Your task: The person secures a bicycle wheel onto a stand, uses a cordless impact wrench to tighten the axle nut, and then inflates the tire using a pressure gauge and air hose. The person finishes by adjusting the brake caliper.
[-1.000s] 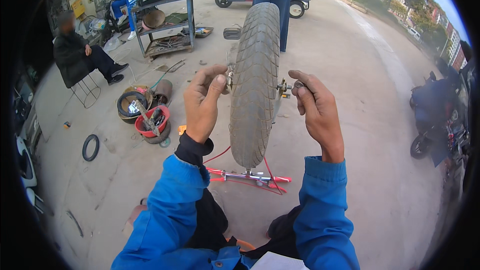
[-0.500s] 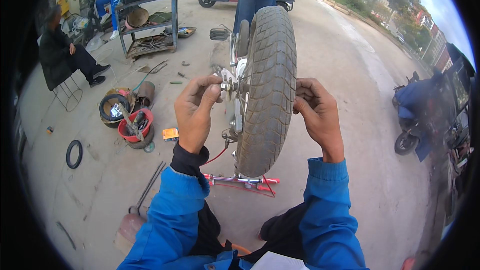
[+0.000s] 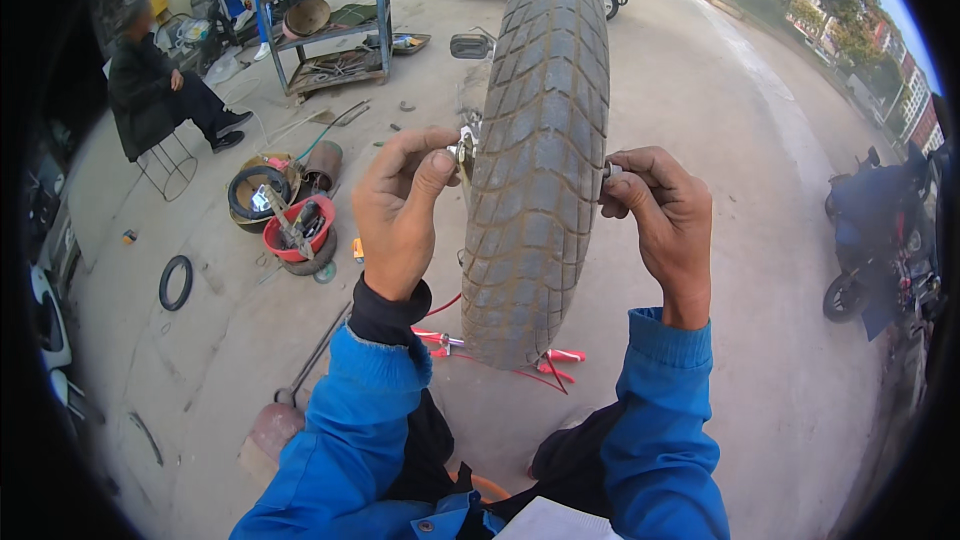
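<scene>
A bicycle wheel with a worn, dusty black tyre (image 3: 540, 170) stands upright in front of me, between my two hands. On its left side, my left hand (image 3: 395, 215) pinches the metal axle hardware (image 3: 466, 148) between thumb and fingers. My right hand (image 3: 665, 225) is closed on the short axle end (image 3: 611, 171) that juts out at the right. Most of the bicycle is hidden behind the tyre; a pedal (image 3: 472, 46) shows beyond it. Below lie handlebars with red grips (image 3: 567, 355) and a red cable (image 3: 445, 306).
Left on the ground are a red basin (image 3: 318, 240) of tools, a small loose tyre (image 3: 176, 283) and a long-handled tool (image 3: 318, 350). Farther back stand a metal tool rack (image 3: 385, 25) and a seated person (image 3: 150, 90). Parked vehicles (image 3: 870, 230) line the right.
The view has shifted, and the tyre now looks larger and nearer, covering more of the bicycle behind. My right hand has moved slightly right, and the axle end now shows in its fingers.
</scene>
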{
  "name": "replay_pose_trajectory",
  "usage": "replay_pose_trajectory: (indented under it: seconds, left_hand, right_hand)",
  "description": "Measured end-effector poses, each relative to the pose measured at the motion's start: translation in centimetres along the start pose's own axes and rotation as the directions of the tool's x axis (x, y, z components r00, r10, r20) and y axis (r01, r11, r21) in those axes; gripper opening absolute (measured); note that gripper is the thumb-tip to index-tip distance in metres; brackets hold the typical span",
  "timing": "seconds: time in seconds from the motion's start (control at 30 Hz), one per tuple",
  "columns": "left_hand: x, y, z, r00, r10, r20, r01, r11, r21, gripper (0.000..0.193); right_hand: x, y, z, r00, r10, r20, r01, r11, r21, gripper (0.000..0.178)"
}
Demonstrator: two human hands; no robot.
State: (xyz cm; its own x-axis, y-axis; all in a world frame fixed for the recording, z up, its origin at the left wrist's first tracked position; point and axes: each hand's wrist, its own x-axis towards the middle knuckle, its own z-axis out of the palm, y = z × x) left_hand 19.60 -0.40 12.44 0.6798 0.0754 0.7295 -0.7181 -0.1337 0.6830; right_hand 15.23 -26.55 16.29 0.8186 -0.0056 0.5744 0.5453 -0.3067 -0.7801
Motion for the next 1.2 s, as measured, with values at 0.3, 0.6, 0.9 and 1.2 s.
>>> replay_pose_trajectory:
  seconds: [0.3,0.6,0.9,1.2]
  left_hand:
    - [-0.1,0.4,0.1,0.994,-0.096,-0.046,0.084,0.973,-0.217,0.028]
    - [0.0,-0.2,0.1,0.985,-0.170,-0.021,0.157,0.945,-0.286,0.026]
    - [0.3,0.0,0.0,0.946,-0.322,0.034,0.307,0.859,-0.411,0.026]
    - [0.0,-1.0,0.5,0.963,-0.267,0.036,0.242,0.796,-0.555,0.022]
  right_hand:
    - [-0.3,-0.3,0.3,0.999,0.004,-0.051,0.002,0.994,0.112,0.021]
    - [-0.6,-0.4,0.4,0.989,-0.112,-0.102,0.105,0.992,-0.066,0.025]
    - [-0.6,-0.5,0.2,0.994,-0.063,-0.091,0.070,0.995,0.074,0.021]
    - [-0.9,0.4,-0.2,0.993,-0.085,-0.083,0.090,0.995,0.052,0.018]
